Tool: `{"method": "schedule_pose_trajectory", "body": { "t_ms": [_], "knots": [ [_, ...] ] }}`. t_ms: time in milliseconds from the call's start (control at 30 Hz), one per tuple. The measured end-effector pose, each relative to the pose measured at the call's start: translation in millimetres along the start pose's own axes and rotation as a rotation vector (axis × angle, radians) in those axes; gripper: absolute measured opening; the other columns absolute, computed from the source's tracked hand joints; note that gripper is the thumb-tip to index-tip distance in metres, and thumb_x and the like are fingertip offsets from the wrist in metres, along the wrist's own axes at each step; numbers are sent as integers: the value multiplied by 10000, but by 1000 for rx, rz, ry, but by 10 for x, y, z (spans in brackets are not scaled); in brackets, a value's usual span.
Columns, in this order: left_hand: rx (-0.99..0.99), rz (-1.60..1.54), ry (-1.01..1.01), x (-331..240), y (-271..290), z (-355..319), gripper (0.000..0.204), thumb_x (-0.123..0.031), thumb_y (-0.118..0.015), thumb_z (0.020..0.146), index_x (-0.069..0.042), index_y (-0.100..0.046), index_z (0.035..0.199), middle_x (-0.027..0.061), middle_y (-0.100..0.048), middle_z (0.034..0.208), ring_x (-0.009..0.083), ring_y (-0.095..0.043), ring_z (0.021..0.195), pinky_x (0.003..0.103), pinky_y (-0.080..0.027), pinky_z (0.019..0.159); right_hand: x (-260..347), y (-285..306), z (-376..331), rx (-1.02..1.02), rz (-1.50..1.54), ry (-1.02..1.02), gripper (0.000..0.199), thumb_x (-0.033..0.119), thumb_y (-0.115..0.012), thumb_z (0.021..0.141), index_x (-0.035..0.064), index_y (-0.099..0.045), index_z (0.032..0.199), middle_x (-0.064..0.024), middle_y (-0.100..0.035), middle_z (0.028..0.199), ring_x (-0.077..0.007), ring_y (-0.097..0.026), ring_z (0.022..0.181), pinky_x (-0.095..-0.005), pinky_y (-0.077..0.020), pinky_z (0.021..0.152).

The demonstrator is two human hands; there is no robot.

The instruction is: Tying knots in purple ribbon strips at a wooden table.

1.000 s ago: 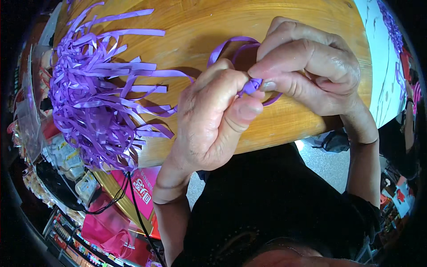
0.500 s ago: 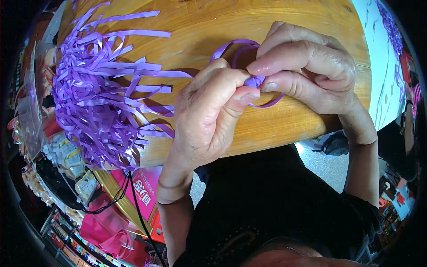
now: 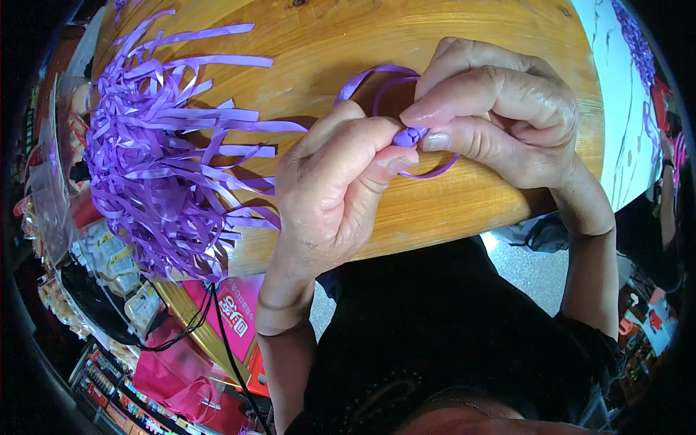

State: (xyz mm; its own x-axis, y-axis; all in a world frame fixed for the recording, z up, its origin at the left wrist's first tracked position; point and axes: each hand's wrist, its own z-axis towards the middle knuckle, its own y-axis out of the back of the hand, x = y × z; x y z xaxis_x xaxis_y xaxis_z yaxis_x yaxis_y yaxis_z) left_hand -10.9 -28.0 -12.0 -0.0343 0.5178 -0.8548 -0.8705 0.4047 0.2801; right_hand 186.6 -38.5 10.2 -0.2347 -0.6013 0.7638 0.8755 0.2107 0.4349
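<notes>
Clear plastic bag [image 3: 64, 156]: is sitting just past the left edge of the wooden table [image 3: 348, 36]; its contents are showing too blurred to name.
Pale packets [image 3: 109, 254]: are lying beyond the table's near left corner, with what they are holding too small to make out.
Pink-red bag [image 3: 170, 366]: is resting lower down past that corner; its inside is staying out of sight.
Purple ribbon knot [image 3: 410, 138]: is being held above the table, toward the near edge and right of the middle.
Long axis: is running roughly from hand to hand, nearly along the near edge, its right end tipping slightly toward the far side.
Left hand [image 3: 326, 188]: is pinching the knot's left end between thumb and forefinger.
Right hand [image 3: 500, 109]: is closing thumb and forefinger narrowly at the knot's right end.
Ribbon loops [image 3: 377, 69]: are arching out, one toward the far edge, another toward the near edge.
Ribbon pile [image 3: 152, 152]: is spreading along the left edge, many loose ends pointing toward the right edge.
</notes>
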Motion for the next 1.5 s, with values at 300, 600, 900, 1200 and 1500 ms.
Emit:
{"method": "schedule_pose_trajectory", "body": {
  "t_ms": [300, 600, 900, 1200, 1500],
  "knots": [
    [-8, 206, -69, -7, -8, 7, 149, -87, -694, 751, -9, -595, 829, 71, -439, 632, 192, -437, 520, 286, -349, 465, 17, -2, 1, -3, -123, 32, 204, 83, -706, 704, -4, -671, 885, -95, -605, 761, -180, -591, 662, -261, -460, 545],
    [10, 234, -74, 11, -24, -2, 149, -102, -694, 750, -23, -580, 804, 81, -435, 622, 222, -440, 482, 307, -348, 439, 16, -31, -19, -15, -238, 71, 198, 108, -711, 674, -1, -649, 827, -89, -576, 750, -194, -565, 678, -287, -447, 563],
    [70, 344, -125, -21, -19, -16, 170, -98, -717, 702, -44, -582, 790, 61, -445, 636, 207, -458, 468, 318, -349, 425, -4, 27, -33, 121, -244, 70, 173, 165, -660, 749, 6, -597, 777, -76, -519, 729, -195, -521, 647, -301, -418, 558],
    [155, 465, -201, 42, -13, -12, 197, -157, -729, 669, -73, -578, 766, 34, -453, 667, 177, -495, 492, 297, -363, 430, -67, -14, -95, 224, 129, -254, 234, 217, -572, 849, 0, -543, 764, -78, -488, 692, -199, -506, 625, -301, -406, 559],
    [114, 342, -79, -2, -9, 17, 147, -72, -703, 715, -45, -565, 757, 51, -436, 627, 205, -462, 495, 299, -369, 452, -45, 1, -45, 179, 140, -340, 246, 252, -594, 859, 23, -561, 778, -48, -524, 695, -146, -516, 612, -258, -398, 547]
  ]
}}
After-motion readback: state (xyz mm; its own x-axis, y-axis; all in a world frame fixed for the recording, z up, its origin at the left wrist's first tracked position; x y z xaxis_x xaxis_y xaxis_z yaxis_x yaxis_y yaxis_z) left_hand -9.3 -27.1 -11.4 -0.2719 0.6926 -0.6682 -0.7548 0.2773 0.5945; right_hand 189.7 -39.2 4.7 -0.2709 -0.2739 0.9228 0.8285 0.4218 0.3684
